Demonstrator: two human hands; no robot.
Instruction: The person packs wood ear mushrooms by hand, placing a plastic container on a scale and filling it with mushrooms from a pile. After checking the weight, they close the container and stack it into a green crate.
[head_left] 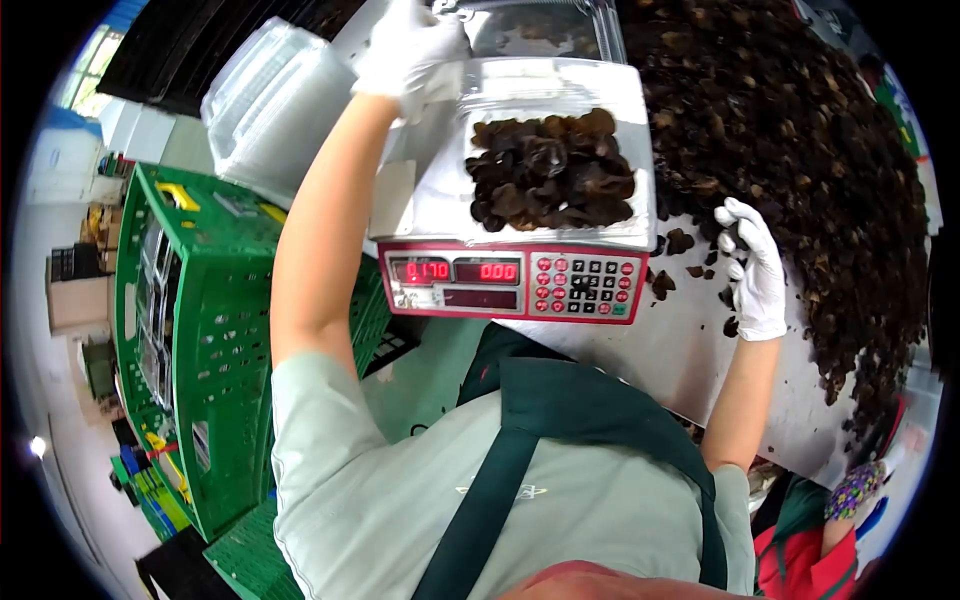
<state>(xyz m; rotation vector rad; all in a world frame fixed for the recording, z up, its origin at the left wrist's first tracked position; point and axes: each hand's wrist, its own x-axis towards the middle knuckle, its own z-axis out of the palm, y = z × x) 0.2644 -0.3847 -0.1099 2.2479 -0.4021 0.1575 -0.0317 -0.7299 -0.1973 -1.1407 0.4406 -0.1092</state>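
A clear plastic tray [560,238] filled with dark, wood-ear-like fungus pieces [550,170] rests on the pan of a red and white weighing scale [510,285]. The scale's red digits read 0.170 and 000. My left hand [412,60], in a white glove, is at the top, left of the tray and beside another clear plastic container [540,30]; its fingers are blurred and partly hidden, so any grip cannot be made out. At the edge of the loose fungus heap [790,150], my gloved right hand [755,265] has its fingers loosely bent and apart, with nothing visibly held.
Nested clear containers [275,100] stand left of my left forearm. Green plastic crates [225,330] are stacked at the left. Loose fungus scraps lie on the metal table [630,360] right of the scale. Another person's patterned sleeve [855,490] shows at the lower right.
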